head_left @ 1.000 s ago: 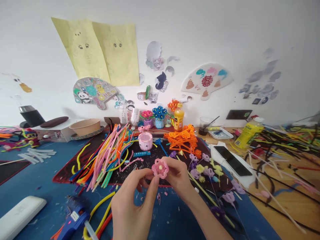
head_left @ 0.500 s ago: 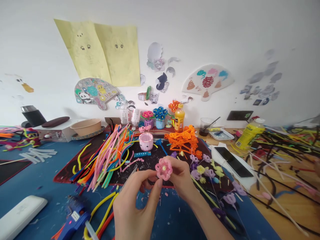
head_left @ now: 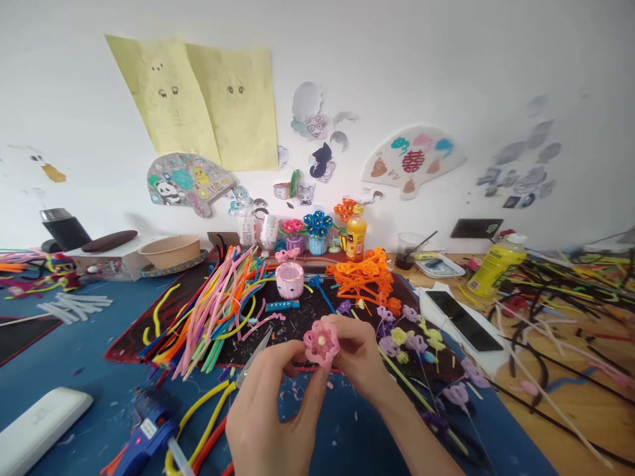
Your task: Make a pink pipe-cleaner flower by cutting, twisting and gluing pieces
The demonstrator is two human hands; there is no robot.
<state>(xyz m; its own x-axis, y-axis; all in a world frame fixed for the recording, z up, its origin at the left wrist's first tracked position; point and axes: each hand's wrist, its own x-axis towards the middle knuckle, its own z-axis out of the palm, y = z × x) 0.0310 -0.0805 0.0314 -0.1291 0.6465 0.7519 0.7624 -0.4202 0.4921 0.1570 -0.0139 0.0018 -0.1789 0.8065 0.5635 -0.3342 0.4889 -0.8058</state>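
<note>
A pink pipe-cleaner flower (head_left: 321, 343) with a pale yellow centre faces me between both hands. My left hand (head_left: 282, 390) pinches its lower left side with thumb and forefinger. Behind its right edge, the fingers of my right hand (head_left: 361, 354) are closed on it, partly hidden. Scissor blades (head_left: 258, 354) stick out behind my left hand. Beyond the flower stands a small pink pot (head_left: 289, 280). A bundle of coloured pipe cleaners (head_left: 213, 311) lies to the left, and purple and yellow flowers (head_left: 399, 336) lie to the right.
A blue glue gun (head_left: 149, 430) and a white case (head_left: 43, 430) lie at the front left. Orange flowers (head_left: 364, 277) are piled behind the hands. A phone (head_left: 464, 318) rests on white paper at right, near a yellow bottle (head_left: 496, 264) and loose pipe cleaners (head_left: 575, 284).
The flower and both hands shifted slightly right, then a little down, and the flower's face has turned slightly. More of the scissor blades shows beside my left hand. Both hands keep their hold.
</note>
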